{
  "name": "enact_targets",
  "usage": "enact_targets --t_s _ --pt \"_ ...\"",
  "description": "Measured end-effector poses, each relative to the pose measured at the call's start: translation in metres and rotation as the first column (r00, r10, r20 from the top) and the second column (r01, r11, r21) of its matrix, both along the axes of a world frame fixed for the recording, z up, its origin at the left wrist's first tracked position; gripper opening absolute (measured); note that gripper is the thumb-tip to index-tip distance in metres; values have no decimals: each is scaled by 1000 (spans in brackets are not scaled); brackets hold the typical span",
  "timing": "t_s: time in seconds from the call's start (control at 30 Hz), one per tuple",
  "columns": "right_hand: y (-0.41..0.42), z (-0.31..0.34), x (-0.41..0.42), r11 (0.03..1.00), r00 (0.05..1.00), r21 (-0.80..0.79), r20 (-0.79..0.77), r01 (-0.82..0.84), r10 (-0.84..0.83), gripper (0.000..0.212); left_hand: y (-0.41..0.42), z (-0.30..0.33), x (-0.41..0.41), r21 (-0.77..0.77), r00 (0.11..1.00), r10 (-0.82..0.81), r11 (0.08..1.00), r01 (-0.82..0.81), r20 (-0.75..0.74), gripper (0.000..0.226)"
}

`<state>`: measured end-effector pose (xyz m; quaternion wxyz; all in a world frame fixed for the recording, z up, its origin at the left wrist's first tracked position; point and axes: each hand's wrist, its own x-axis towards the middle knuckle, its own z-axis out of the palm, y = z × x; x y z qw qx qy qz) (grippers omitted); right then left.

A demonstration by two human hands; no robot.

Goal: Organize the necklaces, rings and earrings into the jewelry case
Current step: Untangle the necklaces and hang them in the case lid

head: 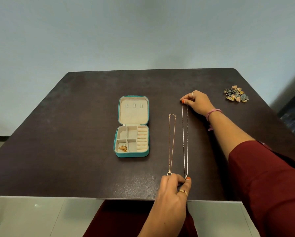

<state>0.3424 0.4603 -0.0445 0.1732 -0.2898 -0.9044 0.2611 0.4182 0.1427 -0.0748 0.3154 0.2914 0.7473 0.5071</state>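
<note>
A teal jewelry case (147, 152) lies open on the dark table, its cream lid flat behind it. Gold earrings (123, 148) sit in its front left compartment. A silver beaded necklace (185, 139) lies stretched straight on the table right of the case. My right hand (196, 102) pinches its far end, and my left hand (175, 187) pinches its near end at the table's front. A thin gold necklace (172, 142) lies just left of the silver one, its pendant touching my left hand's fingers.
A heap of mixed rings and earrings (236, 94) sits at the table's far right. The table (66, 134) ends in a front edge just under my left wrist. A pale wall stands behind it.
</note>
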Motion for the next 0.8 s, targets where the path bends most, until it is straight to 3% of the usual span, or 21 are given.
enact_targets --t_s 0.17,0.23,0.3,0.4,0.47,0.57,0.73,0.8 --pt "-1 0 -2 996 998 -66 -14 55 -56 22 -4 0 -1 20 998 -27 999 28 -51 17" --pt "-2 1 -1 995 998 -76 -2 66 -67 21 -9 0 -2 14 957 -97 994 105 -275 34" --pt "-3 2 -2 994 998 -84 12 64 -63 22 -14 -4 -3 -31 817 -203 975 222 -540 62" --pt "-1 3 0 992 997 -107 14 73 -72 23 -14 -6 -9 32 736 -173 966 255 -654 42" --pt "2 4 2 984 995 -147 -20 97 -101 23 -16 -4 -16 162 735 -62 960 230 -676 29" --pt "5 8 7 970 986 -204 -77 130 -148 24 -24 9 -35 270 722 64 947 173 -689 25" --pt "-15 27 14 956 979 -279 -153 89 -136 21 -39 24 -84 317 648 269 947 -44 -713 24" --pt "-33 39 18 958 983 -283 -166 31 -81 21 -46 25 -104 288 664 307 947 -142 -681 25"
